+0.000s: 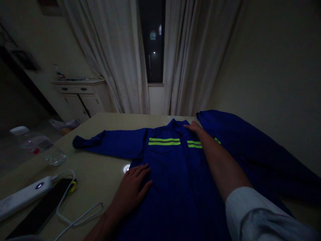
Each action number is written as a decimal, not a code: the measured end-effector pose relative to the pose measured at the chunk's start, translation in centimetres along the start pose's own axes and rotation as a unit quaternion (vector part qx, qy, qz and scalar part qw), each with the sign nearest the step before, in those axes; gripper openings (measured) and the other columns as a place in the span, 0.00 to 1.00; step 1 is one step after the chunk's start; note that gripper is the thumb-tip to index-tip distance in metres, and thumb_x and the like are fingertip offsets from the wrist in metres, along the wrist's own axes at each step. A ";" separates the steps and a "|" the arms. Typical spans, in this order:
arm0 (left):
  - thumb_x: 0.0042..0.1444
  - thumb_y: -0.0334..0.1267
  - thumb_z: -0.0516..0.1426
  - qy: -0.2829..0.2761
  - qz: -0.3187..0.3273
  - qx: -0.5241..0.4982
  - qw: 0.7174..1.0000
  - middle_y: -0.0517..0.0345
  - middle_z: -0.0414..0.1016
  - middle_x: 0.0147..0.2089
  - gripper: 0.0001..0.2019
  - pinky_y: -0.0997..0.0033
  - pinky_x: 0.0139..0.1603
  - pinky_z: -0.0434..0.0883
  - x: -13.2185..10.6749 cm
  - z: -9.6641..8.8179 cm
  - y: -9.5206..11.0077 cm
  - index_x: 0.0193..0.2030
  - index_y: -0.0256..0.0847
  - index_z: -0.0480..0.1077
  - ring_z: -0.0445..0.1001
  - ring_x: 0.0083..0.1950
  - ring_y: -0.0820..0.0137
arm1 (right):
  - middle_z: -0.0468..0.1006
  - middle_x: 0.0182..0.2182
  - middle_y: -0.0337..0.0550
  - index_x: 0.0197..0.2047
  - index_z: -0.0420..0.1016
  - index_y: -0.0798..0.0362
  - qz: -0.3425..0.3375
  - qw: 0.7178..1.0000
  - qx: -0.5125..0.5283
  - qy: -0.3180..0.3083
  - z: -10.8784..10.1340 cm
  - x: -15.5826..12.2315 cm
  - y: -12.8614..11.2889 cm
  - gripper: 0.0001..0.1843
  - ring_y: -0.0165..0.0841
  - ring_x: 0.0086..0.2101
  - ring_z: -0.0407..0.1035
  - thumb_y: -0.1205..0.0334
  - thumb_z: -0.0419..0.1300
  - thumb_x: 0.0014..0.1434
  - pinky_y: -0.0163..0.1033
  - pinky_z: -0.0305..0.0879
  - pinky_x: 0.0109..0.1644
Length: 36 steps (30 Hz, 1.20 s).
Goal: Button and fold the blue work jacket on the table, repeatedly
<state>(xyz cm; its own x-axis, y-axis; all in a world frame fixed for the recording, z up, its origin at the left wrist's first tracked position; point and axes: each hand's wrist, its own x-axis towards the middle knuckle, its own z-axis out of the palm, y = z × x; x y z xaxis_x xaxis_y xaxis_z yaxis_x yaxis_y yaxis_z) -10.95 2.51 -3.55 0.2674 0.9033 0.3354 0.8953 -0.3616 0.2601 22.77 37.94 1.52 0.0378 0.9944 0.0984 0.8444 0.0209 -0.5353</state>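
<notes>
A dark blue work jacket point(175, 180) with yellow-green reflective stripes lies flat, front up, on a beige table point(100, 174). Its left sleeve stretches out toward the table's left side. My left hand point(132, 189) lies flat on the jacket's lower left part, fingers stretched out. My right hand point(193, 128) reaches far forward to the collar area, fingers extended and resting on the cloth near the right chest stripe.
A white power strip point(23, 197), a black phone point(45, 207) and a white cable point(72, 214) lie at the table's left front. A plastic bottle point(37, 144) lies at the left edge. A small round white object point(126, 168) shows beside the jacket. Curtains, a window and a cabinet stand behind.
</notes>
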 end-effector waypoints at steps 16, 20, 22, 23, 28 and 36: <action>0.69 0.55 0.53 -0.011 -0.026 -0.053 0.998 0.51 0.73 0.68 0.22 0.45 0.68 0.66 0.5 0.2 -0.2 0.63 0.49 0.74 0.71 0.67 0.54 | 0.86 0.45 0.47 0.43 0.87 0.50 -0.093 0.937 -0.192 -0.276 -9.8 -10.8 2.2 0.17 0.45 0.47 0.78 0.71 0.68 0.49 0.45 0.72 0.53; 0.69 0.55 0.53 -0.002 -0.027 -0.068 0.997 0.50 0.74 0.68 0.22 0.45 0.69 0.64 0.4 0.2 -0.1 0.62 0.48 0.74 0.71 0.67 0.54 | 0.75 0.64 0.49 0.65 0.76 0.47 -0.200 0.960 -0.167 -0.103 -4.9 -14.9 -0.1 0.23 0.45 0.65 0.66 0.56 0.54 0.71 0.51 0.60 0.69; 0.69 0.54 0.54 0.011 -0.032 -0.085 0.996 0.49 0.75 0.67 0.22 0.45 0.70 0.64 0.3 0.1 0.0 0.61 0.46 0.75 0.71 0.67 0.54 | 0.65 0.72 0.49 0.73 0.66 0.45 -0.229 0.950 -0.159 -0.143 -1.9 -17.1 -1.1 0.29 0.45 0.71 0.57 0.47 0.51 0.74 0.54 0.53 0.72; 0.68 0.54 0.54 0.024 -0.038 -0.100 0.994 0.48 0.75 0.67 0.22 0.44 0.71 0.63 0.2 0.0 -0.1 0.61 0.46 0.75 0.71 0.67 0.54 | 0.60 0.74 0.49 0.75 0.62 0.44 -0.235 0.944 -0.161 -0.168 -0.8 -18.1 -1.5 0.31 0.46 0.73 0.52 0.43 0.50 0.74 0.56 0.50 0.74; 0.62 0.49 0.59 0.176 -0.204 -0.299 0.916 0.43 0.74 0.63 0.22 0.46 0.67 0.70 1.1 -0.7 -3.0 0.59 0.41 0.72 0.72 0.66 0.54 | 0.54 0.76 0.49 0.77 0.57 0.44 -0.280 0.944 -0.136 -0.114 -2.8 -21.7 0.0 0.33 0.44 0.74 0.50 0.42 0.44 0.76 0.57 0.46 0.75; 0.53 0.30 0.61 0.413 -0.441 -0.533 0.592 0.65 0.68 0.39 0.23 0.69 0.39 0.78 6.3 -3.4 -10.7 0.53 0.49 0.60 0.70 0.33 0.77 | 0.73 0.66 0.51 0.65 0.73 0.45 -0.164 0.962 -0.169 0.134 -13.5 -26.5 17.3 0.28 0.51 0.64 0.67 0.42 0.50 0.70 0.62 0.60 0.67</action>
<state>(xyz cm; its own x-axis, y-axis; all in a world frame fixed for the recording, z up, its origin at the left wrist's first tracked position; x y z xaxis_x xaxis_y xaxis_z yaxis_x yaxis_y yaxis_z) -20.02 11.24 -1.17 -0.7968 0.5871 -0.1425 -0.2941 -0.1708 0.9404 43.64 10.51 0.99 -0.1623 0.8764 0.4533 0.9584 0.2493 -0.1389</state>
